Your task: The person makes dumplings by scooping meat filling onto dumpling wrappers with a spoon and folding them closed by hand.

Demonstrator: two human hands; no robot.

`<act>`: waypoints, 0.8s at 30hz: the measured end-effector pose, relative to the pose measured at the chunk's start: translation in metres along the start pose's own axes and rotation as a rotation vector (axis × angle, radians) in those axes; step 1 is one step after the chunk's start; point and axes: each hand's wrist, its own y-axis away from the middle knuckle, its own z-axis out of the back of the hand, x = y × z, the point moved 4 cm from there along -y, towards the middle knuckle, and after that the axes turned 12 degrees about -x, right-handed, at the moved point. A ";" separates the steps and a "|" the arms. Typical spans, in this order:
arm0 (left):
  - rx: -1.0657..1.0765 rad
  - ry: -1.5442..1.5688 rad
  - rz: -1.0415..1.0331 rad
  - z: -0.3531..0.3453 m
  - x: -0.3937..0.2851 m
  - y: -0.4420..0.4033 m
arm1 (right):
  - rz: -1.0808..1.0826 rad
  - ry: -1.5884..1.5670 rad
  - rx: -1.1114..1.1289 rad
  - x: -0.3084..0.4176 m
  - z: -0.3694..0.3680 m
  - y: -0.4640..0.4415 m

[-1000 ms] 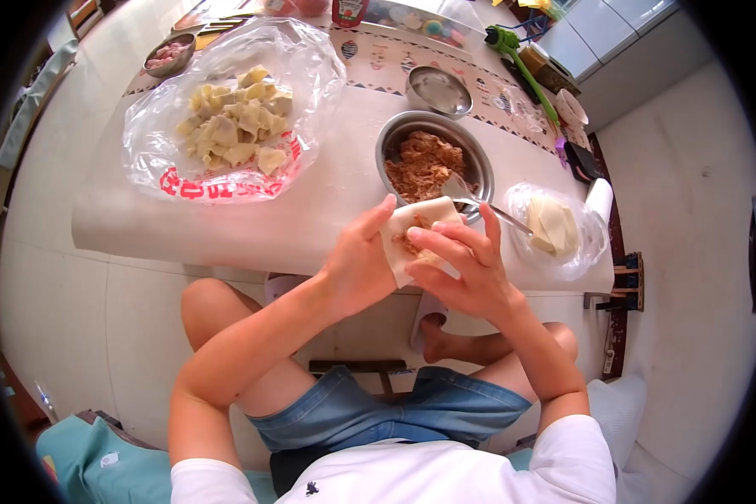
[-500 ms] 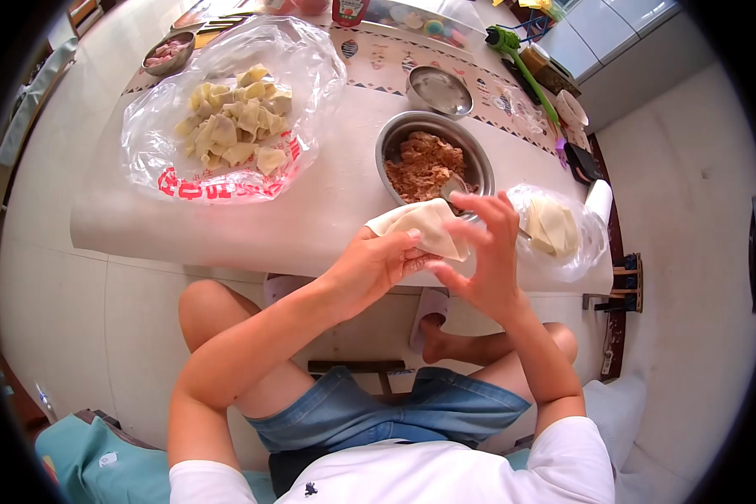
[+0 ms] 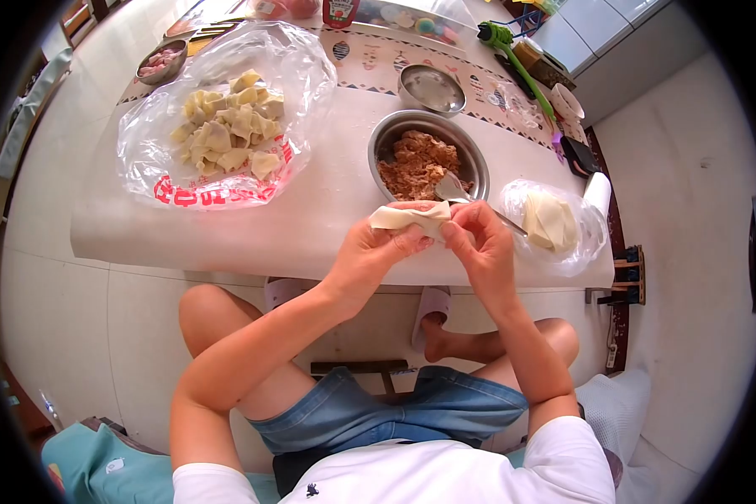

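Between my two hands, just over the table's near edge, is a pale wonton wrapper (image 3: 412,217), folded over. My left hand (image 3: 380,250) grips its left part, thumb on the near side. The fingers of my right hand (image 3: 482,244) pinch its right end. Whether filling lies inside the fold is hidden. Right behind the hands stands a metal bowl (image 3: 484,160) of reddish-brown minced filling (image 3: 418,161), with a spoon (image 3: 452,188) resting in it. To the right, a stack of wrappers (image 3: 550,220) lies in a clear plastic bag.
At the left, folded wontons (image 3: 231,126) sit on a clear plastic bag (image 3: 311,109) with red print. An empty-looking metal bowl (image 3: 433,89) stands behind the filling. Farther back are a small bowl of pinkish pieces (image 3: 161,62), a red bottle (image 3: 339,12) and a green-handled brush (image 3: 525,63).
My right hand, formerly spread beside the wrapper, has closed on its right end. The wrapper has gone from a draped sheet to a narrower fold. The spoon handle now shows more fully.
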 end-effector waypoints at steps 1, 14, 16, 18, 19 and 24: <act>0.009 -0.004 -0.010 0.000 -0.001 0.000 | -0.042 -0.057 0.000 0.002 -0.001 0.002; -0.023 0.139 0.223 0.001 -0.006 0.001 | 1.145 0.600 0.174 0.040 -0.014 0.021; -0.053 -0.029 0.089 0.002 -0.009 0.000 | 1.027 0.523 0.188 0.042 -0.015 0.018; -0.074 -0.213 -0.085 0.004 -0.007 -0.002 | 0.822 0.436 0.157 0.047 -0.016 0.013; -0.089 -0.285 -0.146 0.004 -0.009 -0.002 | 0.569 0.302 0.157 0.042 -0.016 0.006; -0.093 -0.372 -0.311 0.001 -0.024 0.003 | -0.225 -0.192 0.171 0.029 -0.014 -0.019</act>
